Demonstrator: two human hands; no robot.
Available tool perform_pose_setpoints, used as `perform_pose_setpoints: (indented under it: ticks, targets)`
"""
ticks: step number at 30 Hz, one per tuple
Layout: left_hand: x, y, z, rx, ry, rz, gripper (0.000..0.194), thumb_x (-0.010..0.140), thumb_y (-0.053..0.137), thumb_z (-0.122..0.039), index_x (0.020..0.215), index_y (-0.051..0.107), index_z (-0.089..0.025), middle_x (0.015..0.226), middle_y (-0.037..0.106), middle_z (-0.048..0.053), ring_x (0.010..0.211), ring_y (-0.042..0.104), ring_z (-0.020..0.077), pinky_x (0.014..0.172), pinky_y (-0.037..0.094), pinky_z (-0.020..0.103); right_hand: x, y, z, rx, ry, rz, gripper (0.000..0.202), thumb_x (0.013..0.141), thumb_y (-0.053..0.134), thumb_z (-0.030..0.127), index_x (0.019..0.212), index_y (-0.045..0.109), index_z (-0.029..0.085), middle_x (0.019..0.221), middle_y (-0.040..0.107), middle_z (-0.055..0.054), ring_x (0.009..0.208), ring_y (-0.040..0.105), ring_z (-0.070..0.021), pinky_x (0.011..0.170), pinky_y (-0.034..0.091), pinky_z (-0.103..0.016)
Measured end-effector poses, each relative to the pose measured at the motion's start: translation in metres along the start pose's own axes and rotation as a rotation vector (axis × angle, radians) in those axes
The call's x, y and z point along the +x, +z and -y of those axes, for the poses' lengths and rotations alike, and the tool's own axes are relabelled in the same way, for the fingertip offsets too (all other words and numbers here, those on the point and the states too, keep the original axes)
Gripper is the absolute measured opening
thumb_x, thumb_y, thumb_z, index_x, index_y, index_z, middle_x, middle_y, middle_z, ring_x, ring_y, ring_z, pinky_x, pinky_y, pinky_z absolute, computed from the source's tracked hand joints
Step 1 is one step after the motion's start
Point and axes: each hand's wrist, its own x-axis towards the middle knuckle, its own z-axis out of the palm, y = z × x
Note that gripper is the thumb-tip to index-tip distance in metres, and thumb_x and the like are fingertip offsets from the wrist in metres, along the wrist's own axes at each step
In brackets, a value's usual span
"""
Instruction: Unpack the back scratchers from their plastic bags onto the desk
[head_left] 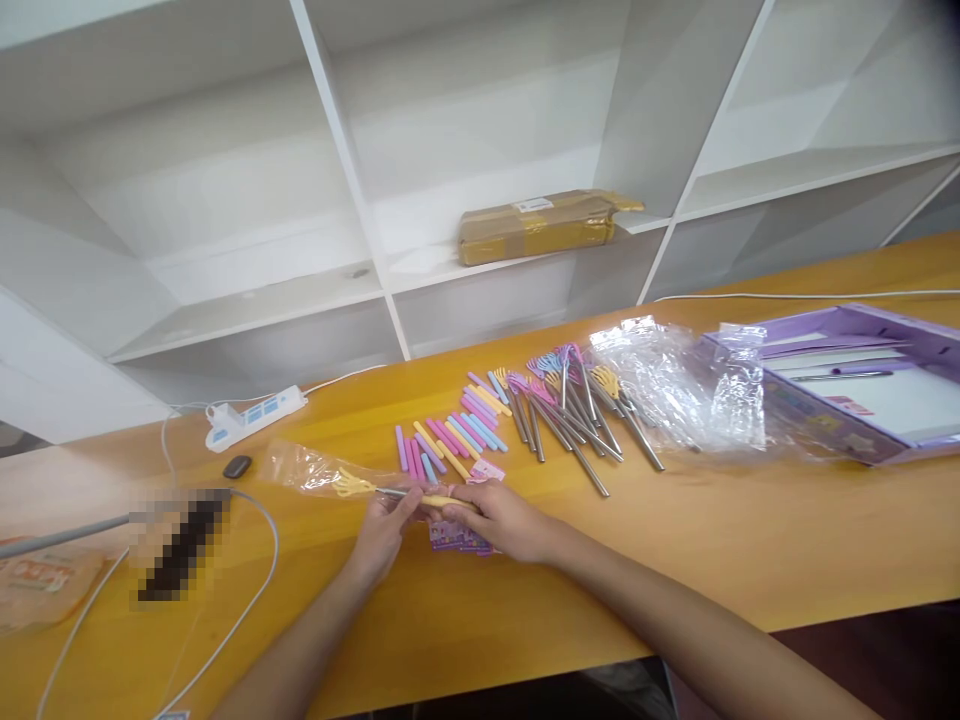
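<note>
Closest to the lens, two bare forearms (667, 610) laid in over the near edge of a wooden table (712, 530). Rising behind the far edge, a white shelving unit (330, 100). Set toward the table's far right corner, an open purple box (817, 418) with papers inside. Piled against its left side, crumpled clear plastic bags (675, 385). Next to those, midway along the far edge, a heap of metal-shafted back scratchers (576, 425) with pink, blue, purple and yellow claws. On a shelf above, a tape-wrapped parcel (540, 232).

Held at center, between heap and near edge: a yellow-clawed back scratcher (352, 485), pointed toward the table's left end. Pinched at its metal shaft between thumb and fingers of the left hand (381, 538); wrapped at its yellow handle by the right hand (510, 518). Spread about the claw, a clear sleeve (296, 468); impossible to tell whether around or beneath. Near the far left corner, a white power strip (255, 418). Below the hands, purple printed cards (457, 540). Just beyond, loose pastel tubes (451, 438) in rows.
</note>
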Motion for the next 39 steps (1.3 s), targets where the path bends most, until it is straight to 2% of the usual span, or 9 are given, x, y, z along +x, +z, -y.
perform_pose_setpoints:
  ticks: [5, 7, 13, 20, 23, 26, 32, 35, 39]
  targets:
    - [0.009, -0.010, -0.018, -0.201, 0.049, -0.226, 0.037, 0.074, 0.095, -0.043, 0.087, 0.079, -0.013, 0.080, 0.079, 0.005, 0.066, 0.073, 0.0145, 0.068, 0.062, 0.024, 0.002, -0.001, -0.003, 0.064, 0.054, -0.065, 0.044, 0.109, 0.045, 0.054, 0.090, 0.060, 0.017, 0.074, 0.055, 0.001, 0.067, 0.049, -0.0126, 0.064, 0.037, -0.024]
    - [0.013, -0.017, -0.026, -0.272, 0.045, -0.264, 0.036, 0.071, 0.098, -0.040, 0.086, 0.079, -0.013, 0.081, 0.079, 0.005, 0.067, 0.073, 0.0138, 0.069, 0.063, 0.023, 0.002, -0.003, -0.004, 0.125, 0.025, -0.062, 0.046, 0.110, 0.041, 0.054, 0.091, 0.060, 0.017, 0.074, 0.053, 0.001, 0.066, 0.048, -0.0123, 0.063, 0.038, -0.023]
    - [0.012, -0.020, -0.028, -0.312, -0.022, -0.243, 0.034, 0.075, 0.096, -0.037, 0.090, 0.078, -0.013, 0.087, 0.080, 0.007, 0.070, 0.074, 0.0136, 0.069, 0.063, 0.022, 0.002, -0.005, 0.000, 0.127, 0.004, -0.054, 0.041, 0.109, 0.047, 0.049, 0.088, 0.061, 0.017, 0.076, 0.059, 0.000, 0.068, 0.052, -0.0121, 0.065, 0.040, -0.023]
    - [0.011, -0.022, -0.026, -0.252, 0.002, -0.227, 0.033, 0.078, 0.094, -0.039, 0.091, 0.078, -0.012, 0.085, 0.080, 0.008, 0.073, 0.074, 0.0159, 0.068, 0.062, 0.024, 0.001, -0.006, 0.001, 0.144, -0.019, -0.010, 0.036, 0.109, 0.048, 0.042, 0.089, 0.064, 0.017, 0.077, 0.062, 0.000, 0.067, 0.055, -0.0109, 0.064, 0.040, -0.022]
    - [0.010, -0.021, -0.028, -0.200, 0.018, -0.183, 0.035, 0.080, 0.092, -0.042, 0.093, 0.079, -0.012, 0.083, 0.079, 0.008, 0.070, 0.073, 0.0155, 0.068, 0.062, 0.024, 0.002, -0.006, -0.001, 0.108, -0.058, -0.015, 0.038, 0.109, 0.049, 0.042, 0.088, 0.066, 0.016, 0.076, 0.060, 0.000, 0.068, 0.054, -0.0112, 0.067, 0.040, -0.022]
    - [0.007, -0.016, -0.026, -0.120, 0.008, -0.072, 0.038, 0.085, 0.087, -0.047, 0.091, 0.080, -0.010, 0.087, 0.080, 0.012, 0.066, 0.072, 0.0155, 0.067, 0.061, 0.026, 0.003, -0.005, -0.002, 0.097, -0.079, -0.019, 0.038, 0.107, 0.054, 0.045, 0.087, 0.068, 0.016, 0.077, 0.061, 0.000, 0.071, 0.054, -0.0117, 0.069, 0.040, -0.023]
    - [0.002, -0.010, -0.010, 0.019, -0.042, 0.120, 0.043, 0.089, 0.080, -0.054, 0.090, 0.082, -0.011, 0.081, 0.079, 0.014, 0.065, 0.072, 0.0206, 0.063, 0.057, 0.030, 0.002, -0.003, 0.000, 0.156, -0.028, -0.019, 0.029, 0.094, 0.076, 0.044, 0.091, 0.066, 0.016, 0.080, 0.061, 0.001, 0.070, 0.053, -0.0116, 0.065, 0.039, -0.022]
    - [0.000, -0.009, -0.005, 0.101, -0.047, 0.208, 0.046, 0.093, 0.074, -0.056, 0.092, 0.084, -0.011, 0.077, 0.078, 0.014, 0.067, 0.073, 0.0224, 0.065, 0.056, 0.031, 0.000, 0.000, 0.000, 0.143, -0.025, -0.016, 0.026, 0.094, 0.074, 0.041, 0.094, 0.065, 0.017, 0.086, 0.062, 0.000, 0.072, 0.054, -0.0119, 0.065, 0.040, -0.022]
    - [-0.003, -0.005, -0.009, 0.198, -0.076, 0.286, 0.044, 0.092, 0.075, -0.057, 0.095, 0.085, -0.014, 0.078, 0.079, 0.012, 0.065, 0.072, 0.0221, 0.068, 0.057, 0.032, 0.000, 0.003, -0.002, 0.098, -0.008, 0.009, 0.028, 0.094, 0.073, 0.040, 0.087, 0.060, 0.017, 0.083, 0.058, 0.000, 0.072, 0.051, -0.0120, 0.064, 0.038, -0.022]
